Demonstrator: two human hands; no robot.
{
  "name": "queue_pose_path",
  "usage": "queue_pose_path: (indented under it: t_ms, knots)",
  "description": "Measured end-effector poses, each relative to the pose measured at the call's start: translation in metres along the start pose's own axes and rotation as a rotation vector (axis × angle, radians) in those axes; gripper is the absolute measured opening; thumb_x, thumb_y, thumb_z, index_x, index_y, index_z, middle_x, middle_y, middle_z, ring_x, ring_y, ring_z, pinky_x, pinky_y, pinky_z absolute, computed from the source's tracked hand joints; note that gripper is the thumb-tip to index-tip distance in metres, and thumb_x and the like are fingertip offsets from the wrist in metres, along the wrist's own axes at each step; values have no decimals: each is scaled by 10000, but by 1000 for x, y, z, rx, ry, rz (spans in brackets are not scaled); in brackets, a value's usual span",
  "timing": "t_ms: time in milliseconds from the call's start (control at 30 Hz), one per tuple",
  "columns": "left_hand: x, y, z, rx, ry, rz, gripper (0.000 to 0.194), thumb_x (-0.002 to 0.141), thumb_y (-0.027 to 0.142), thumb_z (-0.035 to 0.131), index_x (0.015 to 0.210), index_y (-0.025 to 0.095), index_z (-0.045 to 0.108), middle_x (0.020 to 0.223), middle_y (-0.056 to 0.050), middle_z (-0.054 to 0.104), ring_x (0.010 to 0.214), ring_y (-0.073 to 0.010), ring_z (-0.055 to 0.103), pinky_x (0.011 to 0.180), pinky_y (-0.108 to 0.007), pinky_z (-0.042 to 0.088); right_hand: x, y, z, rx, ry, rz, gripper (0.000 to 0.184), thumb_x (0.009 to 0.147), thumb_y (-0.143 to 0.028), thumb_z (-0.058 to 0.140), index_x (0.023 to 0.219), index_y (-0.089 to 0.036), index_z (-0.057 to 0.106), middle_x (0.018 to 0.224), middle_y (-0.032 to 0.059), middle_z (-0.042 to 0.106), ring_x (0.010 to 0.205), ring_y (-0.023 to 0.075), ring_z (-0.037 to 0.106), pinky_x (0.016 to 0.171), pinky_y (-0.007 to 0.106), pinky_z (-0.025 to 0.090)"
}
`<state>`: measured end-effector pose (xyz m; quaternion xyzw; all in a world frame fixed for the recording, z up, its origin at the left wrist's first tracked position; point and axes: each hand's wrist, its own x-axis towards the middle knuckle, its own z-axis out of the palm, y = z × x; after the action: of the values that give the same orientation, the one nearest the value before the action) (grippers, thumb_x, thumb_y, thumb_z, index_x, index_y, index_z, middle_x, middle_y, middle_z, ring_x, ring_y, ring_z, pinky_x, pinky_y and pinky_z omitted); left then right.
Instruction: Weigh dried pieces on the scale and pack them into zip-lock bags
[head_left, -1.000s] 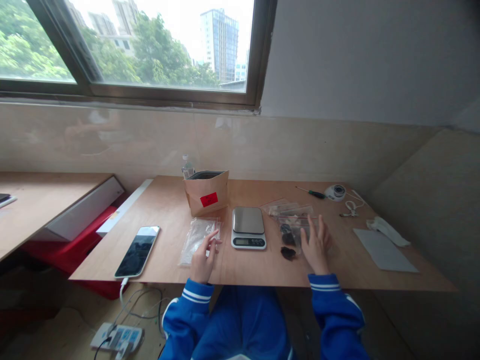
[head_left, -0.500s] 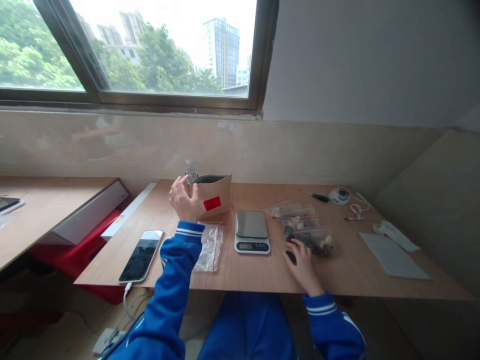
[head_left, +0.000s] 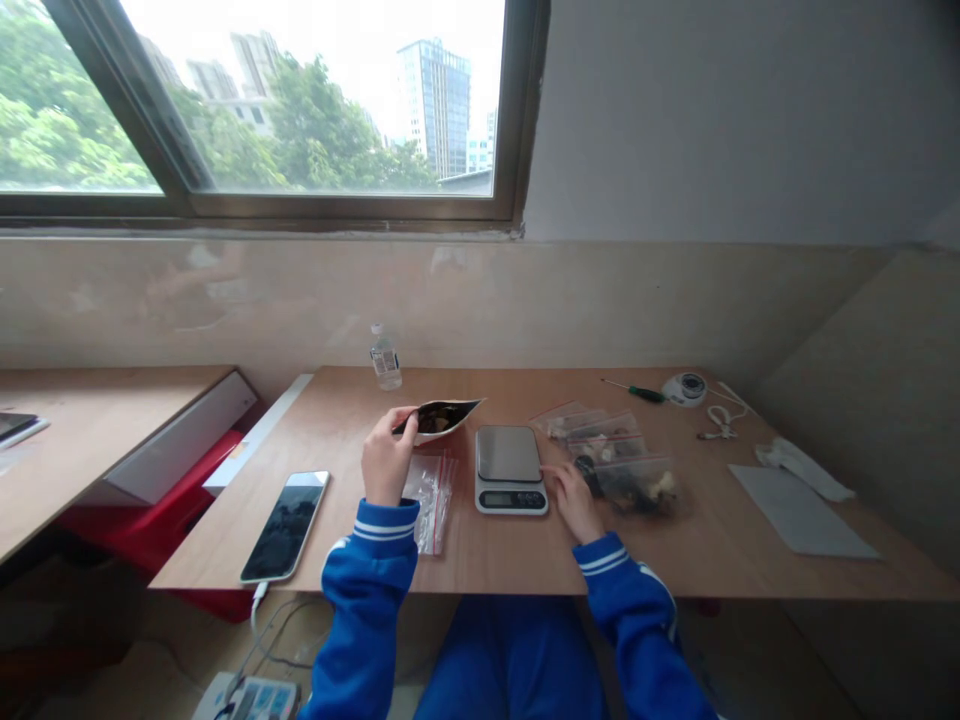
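Observation:
My left hand (head_left: 386,465) is closed on the left edge of a brown paper pouch (head_left: 454,422). The pouch is tilted towards me with its mouth open, and dark and brownish bits show inside. A kitchen scale (head_left: 508,455) with a metal plate and a small display stands right of the pouch; its plate carries nothing. My right hand (head_left: 576,505) is beside the scale's right side, fingers stretched towards it and holding nothing visible. Whether the fingertips touch the scale I cannot tell. Flat clear zip bags (head_left: 433,505) lie below the pouch, partly behind my left hand.
Several filled zip bags (head_left: 634,482) overlap right of my right hand. A phone (head_left: 286,525) on a cable lies at left. A small bottle (head_left: 386,362) stands at the back. Further right are a screwdriver (head_left: 643,393), a white dome camera (head_left: 684,389) and a grey sheet (head_left: 802,512).
My left hand has taken hold of the pouch, which is now tilted and nearer, uncovering the bottle behind it. My right hand has moved left from the filled bags to the scale.

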<state>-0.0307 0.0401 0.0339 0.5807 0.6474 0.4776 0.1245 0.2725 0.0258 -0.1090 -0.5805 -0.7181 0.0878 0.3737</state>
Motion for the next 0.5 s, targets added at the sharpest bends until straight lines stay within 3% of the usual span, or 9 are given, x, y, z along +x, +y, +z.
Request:
queue_pose_path:
  t_ms: [167, 300, 400, 500]
  knots:
    - [-20, -1, 0, 27, -16, -73, 262, 827, 426, 498, 930, 268, 680, 906, 3, 722, 892, -180, 657, 750, -240, 459, -43, 12, 3, -115, 82, 59, 304, 878, -370, 446, 1085, -194, 584, 1088, 124, 592, 1034, 282, 530, 889, 471, 447]
    - [-25, -1, 0, 27, -6, -141, 248, 813, 446, 518, 899, 284, 685, 862, 15, 724, 884, -179, 665, 715, -233, 454, -72, 21, 0, -71, 85, 98, 303, 902, -355, 384, 1043, -199, 602, 1031, 120, 625, 982, 272, 567, 871, 476, 453]
    - [-27, -3, 0, -2, 17, -169, 261, 806, 469, 526, 895, 282, 684, 829, 13, 719, 859, -173, 669, 707, -228, 454, -56, 12, -5, 57, 116, 144, 294, 897, -309, 369, 971, -185, 625, 941, 116, 639, 914, 249, 605, 838, 428, 480]
    - [-26, -3, 0, -4, 22, -171, 262, 804, 476, 530, 889, 283, 684, 808, 12, 716, 838, -170, 671, 691, -223, 449, -11, -11, -10, 189, 81, 130, 273, 868, -303, 420, 983, -174, 632, 979, 112, 656, 930, 233, 616, 835, 387, 491]
